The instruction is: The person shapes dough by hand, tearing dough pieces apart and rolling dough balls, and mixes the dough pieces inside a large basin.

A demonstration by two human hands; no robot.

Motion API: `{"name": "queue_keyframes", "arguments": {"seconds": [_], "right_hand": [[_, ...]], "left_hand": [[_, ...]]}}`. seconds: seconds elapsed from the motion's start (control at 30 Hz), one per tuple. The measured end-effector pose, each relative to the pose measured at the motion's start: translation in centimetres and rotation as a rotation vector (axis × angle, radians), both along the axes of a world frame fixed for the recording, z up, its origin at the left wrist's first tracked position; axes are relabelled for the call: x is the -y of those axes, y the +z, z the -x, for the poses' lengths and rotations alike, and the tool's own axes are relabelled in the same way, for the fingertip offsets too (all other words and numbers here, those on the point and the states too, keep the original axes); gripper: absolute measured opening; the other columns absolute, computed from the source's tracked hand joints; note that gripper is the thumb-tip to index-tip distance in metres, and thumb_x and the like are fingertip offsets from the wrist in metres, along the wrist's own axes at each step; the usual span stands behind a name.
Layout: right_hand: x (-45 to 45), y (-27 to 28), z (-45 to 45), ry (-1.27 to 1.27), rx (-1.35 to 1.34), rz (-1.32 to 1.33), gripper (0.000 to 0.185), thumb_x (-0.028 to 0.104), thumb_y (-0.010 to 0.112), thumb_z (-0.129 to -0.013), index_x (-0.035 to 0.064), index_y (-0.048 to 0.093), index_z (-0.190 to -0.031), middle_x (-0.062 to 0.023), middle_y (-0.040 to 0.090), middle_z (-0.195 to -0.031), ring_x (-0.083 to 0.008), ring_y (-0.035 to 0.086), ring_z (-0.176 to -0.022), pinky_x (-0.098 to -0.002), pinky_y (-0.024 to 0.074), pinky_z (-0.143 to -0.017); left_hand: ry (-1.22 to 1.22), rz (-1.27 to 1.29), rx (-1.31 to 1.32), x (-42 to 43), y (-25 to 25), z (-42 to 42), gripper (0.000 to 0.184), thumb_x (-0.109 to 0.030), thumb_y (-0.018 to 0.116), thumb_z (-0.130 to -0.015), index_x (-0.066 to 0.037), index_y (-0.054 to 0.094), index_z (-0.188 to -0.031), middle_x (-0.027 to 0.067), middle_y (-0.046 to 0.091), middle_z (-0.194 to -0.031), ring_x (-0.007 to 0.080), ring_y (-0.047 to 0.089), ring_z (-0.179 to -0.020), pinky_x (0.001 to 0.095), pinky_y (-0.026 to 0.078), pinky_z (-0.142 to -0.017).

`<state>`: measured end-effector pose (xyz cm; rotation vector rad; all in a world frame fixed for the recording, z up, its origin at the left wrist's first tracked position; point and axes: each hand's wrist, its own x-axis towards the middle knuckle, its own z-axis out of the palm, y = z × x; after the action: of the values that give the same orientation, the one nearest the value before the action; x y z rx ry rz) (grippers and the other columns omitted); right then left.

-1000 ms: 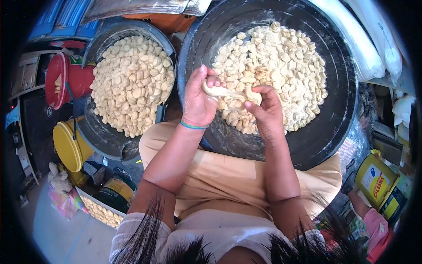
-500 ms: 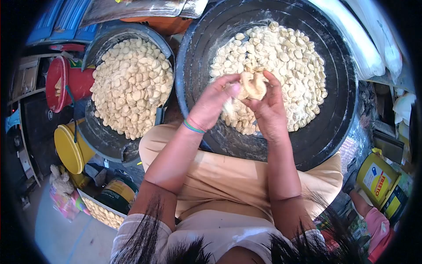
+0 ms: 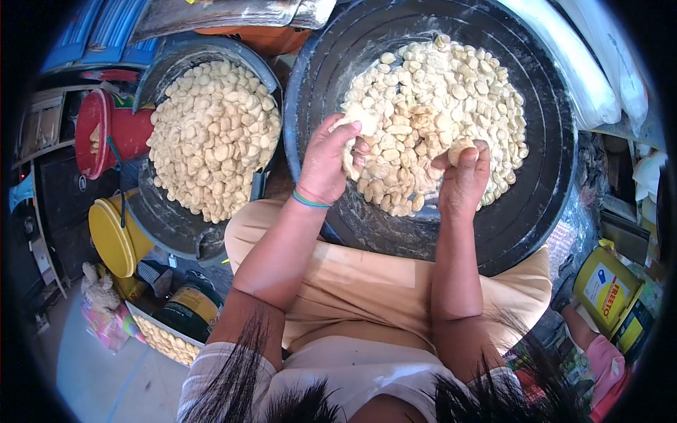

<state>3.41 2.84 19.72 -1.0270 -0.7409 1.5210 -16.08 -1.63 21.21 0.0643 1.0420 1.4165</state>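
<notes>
My left hand (image 3: 326, 163) is closed on a strip of pale dough (image 3: 361, 121), one end of which hangs beside the fingers. In my right hand (image 3: 463, 185) a small dough piece (image 3: 460, 149) is pinched between thumb and fingers. The hands are apart, both over a wide black tub (image 3: 451, 247). Beneath them, many small floury dough pieces (image 3: 486, 106) lie spread across its bottom. Loose flour dusts the tub's inner wall.
Left of the tub stands a grey basin (image 3: 151, 201) heaped with rounded dough pieces (image 3: 215, 137). Around it are a red bucket (image 3: 92, 134) and a yellow bucket (image 3: 113, 240). Plastic-wrapped bundles (image 3: 564, 63) lie upper right. A person's pink sleeve (image 3: 604, 363) shows lower right.
My hands were together on one dough piece and have drawn apart, left hand leftward, right hand rightward. The dough is now in two parts, one in each hand.
</notes>
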Motion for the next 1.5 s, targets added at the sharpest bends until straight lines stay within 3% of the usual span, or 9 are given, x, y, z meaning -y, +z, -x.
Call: {"name": "queue_keyframes", "arguments": {"seconds": [0.13,0.2,0.4,0.6,0.77,0.87,0.97,1.23,1.5], "right_hand": [[0.2,1.1,2.0,0.205,0.678,-0.253,0.05,0.022,0.067,-0.086,0.0035,0.044,-0.126,-0.0141,0.055,-0.11,-0.0235,0.053,-0.108,-0.0363,0.0411,-0.095],[0.8,1.6,2.3,0.542,0.441,-0.167,0.057,0.016,0.068,-0.084,0.0042,0.042,-0.134,-0.0154,0.05,-0.121,-0.0231,0.044,-0.12,-0.037,0.0354,-0.102],[-1.4,0.8,1.7,0.55,0.431,0.169,0.038,0.03,0.068,-0.084,0.005,0.063,-0.111,-0.0142,0.057,-0.117,-0.0236,0.058,-0.102,-0.0344,0.0438,-0.094],[-3.0,-4.5,-1.7,0.603,0.563,0.104,0.043,0.035,0.064,-0.086,0.0084,0.06,-0.119,-0.0167,0.035,-0.14,-0.0296,0.041,-0.125,-0.0393,0.033,-0.104],[0.0,-20.0,-11.6,1.117,1.336,0.695,0.087,0.075,0.04,-0.08,-0.0018,0.061,-0.115,-0.0237,0.064,-0.105,-0.0341,0.059,-0.107,-0.0383,0.0424,-0.094],[5.4,-23.2,-11.0,0.838,0.58,1.189,0.085,0.074,0.035,-0.083,0.0045,0.051,-0.128,-0.0185,0.051,-0.13,-0.0309,0.047,-0.122,-0.041,0.0345,-0.104],[6.0,-22.5,-4.7,0.575,-0.26,1.102,0.084,0.07,0.044,-0.082,0.007,0.039,-0.137,-0.0137,0.046,-0.136,-0.0321,0.046,-0.122,-0.0471,0.0338,-0.104],[5.7,-21.3,1.9,0.494,-0.483,0.826,0.076,0.055,0.06,-0.082,0.0075,0.039,-0.137,-0.0122,0.048,-0.134,-0.0278,0.047,-0.121,-0.045,0.038,-0.102],[-3.0,-8.3,0.3,0.639,0.059,0.53,0.06,0.026,0.073,-0.079,-0.0009,0.049,-0.126,-0.0151,0.06,-0.117,-0.0252,0.057,-0.109,-0.0325,0.0437,-0.095]], "left_hand": [[-0.26,-0.019,-0.039,0.0,-0.2,-0.5,0.015,-0.017,0.058,-0.089,-0.004,0.057,-0.098,0.0006,0.057,-0.076,0.0075,0.053,-0.059,0.0203,0.042,-0.048],[-0.45,-0.003,-0.058,0.1,0.1,-0.9,0.021,-0.023,0.058,-0.091,-0.003,0.058,-0.099,-0.0009,0.056,-0.071,0.0048,0.05,-0.053,0.0175,0.039,-0.044],[-0.313,0.08,-0.363,-0.1,-0.3,-0.5,0.029,-0.031,0.054,-0.094,-0.004,0.064,-0.095,-0.0029,0.053,-0.068,0.0034,0.047,-0.055,0.0189,0.037,-0.043],[-0.281,-0.021,-0.286,-0.6,-0.5,0.9,0.066,0.0,0.047,-0.079,-0.008,0.026,-0.141,0.0119,0.049,-0.116,0.0063,0.043,-0.052,0.0196,0.036,-0.042],[-0.454,-0.187,-1.001,-0.4,-3.5,2.3,0.055,-0.001,0.053,-0.081,-0.007,0.042,-0.134,0.013,0.047,-0.125,0.015,0.056,-0.077,0.0245,0.047,-0.069],[-0.546,-0.176,-1.019,-0.6,-3.8,2.1,0.043,-0.005,0.056,-0.082,-0.004,0.053,-0.125,0.0127,0.052,-0.122,0.0194,0.056,-0.097,0.0283,0.043,-0.088],[-0.606,-0.068,-0.903,-1.1,-5.6,2.4,0.04,-0.013,0.061,-0.081,-0.001,0.056,-0.118,0.0168,0.057,-0.115,0.0274,0.056,-0.105,0.0324,0.041,-0.094],[-1.166,0.206,-1.584,-1.5,-13.2,-1.2,0.052,-0.022,0.069,-0.068,-0.003,0.058,-0.115,0.0203,0.06,-0.114,0.0333,0.057,-0.108,0.0376,0.045,-0.092],[-0.62,0.019,-0.271,-2.8,-6.1,1.0,0.042,-0.035,0.06,-0.089,-0.003,0.056,-0.116,0.0058,0.061,-0.107,0.0144,0.058,-0.089,0.0307,0.047,-0.081]]}}
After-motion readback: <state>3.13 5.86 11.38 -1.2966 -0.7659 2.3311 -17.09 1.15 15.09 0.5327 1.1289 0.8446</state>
